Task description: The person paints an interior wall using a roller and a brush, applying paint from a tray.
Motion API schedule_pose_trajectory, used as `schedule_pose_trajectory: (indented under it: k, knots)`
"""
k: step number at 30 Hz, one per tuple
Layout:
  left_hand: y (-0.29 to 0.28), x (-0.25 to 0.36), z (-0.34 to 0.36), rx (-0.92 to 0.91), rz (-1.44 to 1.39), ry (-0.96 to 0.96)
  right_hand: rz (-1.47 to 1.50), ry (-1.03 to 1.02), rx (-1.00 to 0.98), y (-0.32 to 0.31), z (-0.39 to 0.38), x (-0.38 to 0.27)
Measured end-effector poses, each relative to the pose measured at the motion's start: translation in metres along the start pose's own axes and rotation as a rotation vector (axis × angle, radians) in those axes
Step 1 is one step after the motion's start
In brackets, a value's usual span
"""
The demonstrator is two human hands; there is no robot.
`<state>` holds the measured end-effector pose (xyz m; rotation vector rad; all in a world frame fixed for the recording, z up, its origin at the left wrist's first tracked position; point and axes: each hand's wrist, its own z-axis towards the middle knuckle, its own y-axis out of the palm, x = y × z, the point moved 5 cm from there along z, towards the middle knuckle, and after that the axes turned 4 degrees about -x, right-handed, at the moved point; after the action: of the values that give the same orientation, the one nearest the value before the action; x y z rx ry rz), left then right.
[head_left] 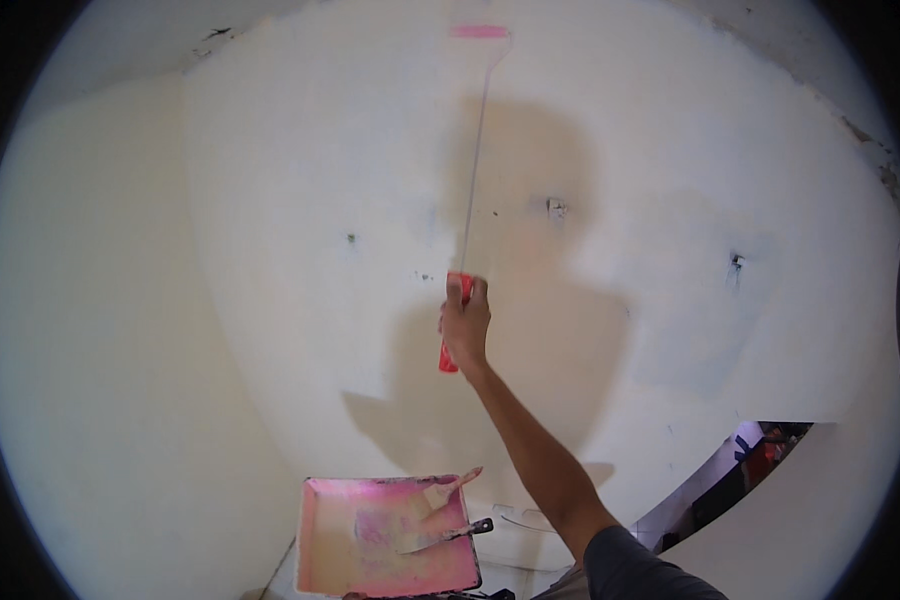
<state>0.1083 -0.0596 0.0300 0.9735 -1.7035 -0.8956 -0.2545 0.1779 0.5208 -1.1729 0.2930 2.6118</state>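
Note:
My right hand (465, 318) is closed around the red handle of a paint roller (449, 358), arm stretched up. A long thin metal rod (476, 165) runs from the handle to a small pink roller head (480, 32), which is high against the pale wall (300, 200). Below, a pink paint tray (307, 540) holds cream-coloured paint with pink smears. Across its right side lie a paintbrush (453, 486) and a scraper (450, 538) with a dark handle. My left hand is out of the picture.
The wall has a few small holes, one with a torn edge (556, 209) and another with dark marks (737, 262). My shadow falls on it. At lower right a curved opening (730, 480) shows dark and red items. Flaking plaster (870, 145) edges the upper right.

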Motion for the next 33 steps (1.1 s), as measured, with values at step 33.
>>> schedule_pose_trajectory:
  k: [33]
  knots:
    - [0.064,0.010,-0.012,-0.035,-0.043,0.014,-0.053,0.343,0.004,-0.021,-0.277,0.059]
